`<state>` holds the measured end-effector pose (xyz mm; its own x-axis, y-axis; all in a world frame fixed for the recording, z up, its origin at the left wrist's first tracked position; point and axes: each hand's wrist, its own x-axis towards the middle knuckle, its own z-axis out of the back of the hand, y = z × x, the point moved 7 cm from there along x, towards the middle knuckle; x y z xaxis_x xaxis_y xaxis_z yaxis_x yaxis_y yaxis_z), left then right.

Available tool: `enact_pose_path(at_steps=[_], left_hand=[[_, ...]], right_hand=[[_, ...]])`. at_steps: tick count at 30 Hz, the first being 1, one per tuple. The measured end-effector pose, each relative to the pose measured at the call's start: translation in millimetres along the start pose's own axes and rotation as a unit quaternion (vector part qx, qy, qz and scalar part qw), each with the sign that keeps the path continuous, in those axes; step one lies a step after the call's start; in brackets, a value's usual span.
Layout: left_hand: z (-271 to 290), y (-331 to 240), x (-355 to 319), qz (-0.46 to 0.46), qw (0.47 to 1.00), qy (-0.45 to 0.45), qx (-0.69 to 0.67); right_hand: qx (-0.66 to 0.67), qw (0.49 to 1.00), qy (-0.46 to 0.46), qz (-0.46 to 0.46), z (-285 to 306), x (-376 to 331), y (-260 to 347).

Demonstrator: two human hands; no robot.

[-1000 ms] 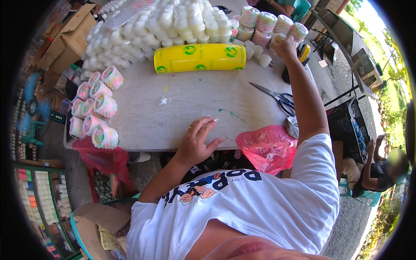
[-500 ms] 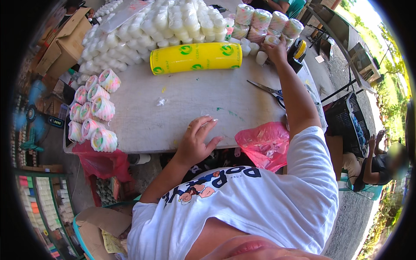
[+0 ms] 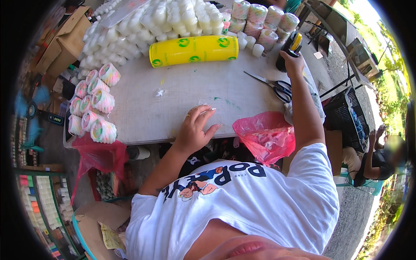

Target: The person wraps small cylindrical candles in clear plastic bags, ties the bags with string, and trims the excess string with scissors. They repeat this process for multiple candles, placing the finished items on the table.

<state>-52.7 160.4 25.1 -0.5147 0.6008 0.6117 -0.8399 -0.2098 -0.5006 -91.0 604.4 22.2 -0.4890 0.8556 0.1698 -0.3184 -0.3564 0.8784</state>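
At the table's right edge my right hand (image 3: 294, 63) grips a black tape dispenser (image 3: 282, 60) with a yellow part on top; the fingertips are partly hidden. My left hand (image 3: 196, 129) rests near the front edge of the table (image 3: 147, 95), fingers spread and holding nothing. Black-handled scissors (image 3: 271, 84) lie on the tabletop in front of the right forearm. Beyond the dispenser, to its left, pastel-striped rolls (image 3: 268, 38) stand stacked, with several small white cylinders (image 3: 257, 50) beside them. A yellow printed film roll (image 3: 195, 50) lies across the far middle.
White wrapped cylinders (image 3: 143, 32) are piled along the back. Pastel rolls (image 3: 103, 100) stand grouped at the left edge. A pink plastic bag (image 3: 264, 136) hangs at the front edge, near my right arm. Another person (image 3: 377, 151) sits at the far right.
My right hand has left the striped rolls and come nearer to grip the tape dispenser, which has shifted slightly left. The left hand stays put.
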Motion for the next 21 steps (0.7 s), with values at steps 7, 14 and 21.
enact_pose_path(at_steps=[7, 14, 21], left_hand=[[-3.5, 2.8, -2.8, 0.019, 0.999, 0.007, 0.024], [-96.0, -26.3, 85.5, -0.054, 0.984, 0.168, -0.009], [-205.0, -26.0, 137.0, -0.006, 0.964, 0.244, 0.110]], right_hand=[[0.242, 0.969, 0.047, 0.005, 34.4, -34.0, 2.0], [0.200, 0.973, 0.071, 0.092, 55.9, -68.6, 36.5], [0.156, 0.980, 0.046, 0.119, 54.3, -88.2, 39.3]])
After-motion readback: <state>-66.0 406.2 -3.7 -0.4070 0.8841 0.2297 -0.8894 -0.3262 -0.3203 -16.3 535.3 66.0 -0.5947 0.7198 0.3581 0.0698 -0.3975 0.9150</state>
